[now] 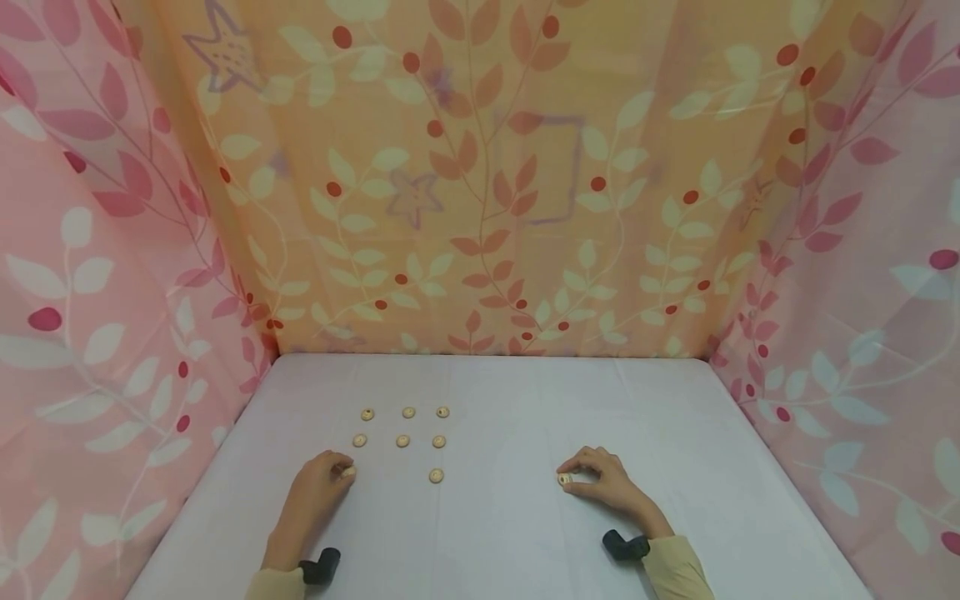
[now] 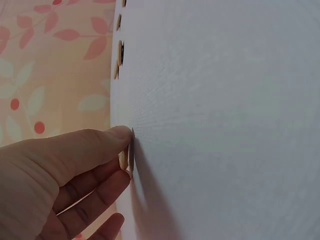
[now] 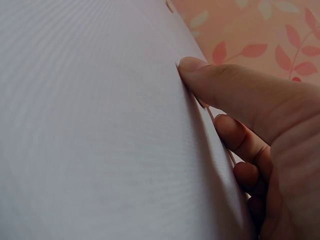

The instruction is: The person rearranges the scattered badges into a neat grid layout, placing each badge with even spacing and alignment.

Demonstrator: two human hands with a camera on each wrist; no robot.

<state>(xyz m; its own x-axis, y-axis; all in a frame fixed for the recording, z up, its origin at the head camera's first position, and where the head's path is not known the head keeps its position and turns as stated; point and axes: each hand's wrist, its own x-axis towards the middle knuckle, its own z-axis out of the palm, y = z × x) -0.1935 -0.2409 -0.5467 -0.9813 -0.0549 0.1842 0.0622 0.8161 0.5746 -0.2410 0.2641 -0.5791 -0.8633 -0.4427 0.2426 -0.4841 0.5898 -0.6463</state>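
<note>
At the left of the white table, my left hand (image 1: 318,483) pinches a small round wooden disc (image 1: 348,472) between thumb and fingers. In the left wrist view that disc (image 2: 123,159) stands on edge close to the tabletop, partly covered by the fingertips. My right hand (image 1: 603,479), farther right, has thumb and index finger on opposite sides of another marked wooden disc (image 1: 564,479), low at the table surface. The right wrist view shows the right thumb (image 3: 225,90) at the cloth, with most of the disc hidden behind it.
Several similar discs lie flat between the hands, toward the left: a back row of three (image 1: 408,412), a second row of three (image 1: 402,441), and a single disc (image 1: 436,476) nearer me. Leaf-patterned curtains (image 1: 480,250) enclose the white-covered table (image 1: 510,533) at the back and sides.
</note>
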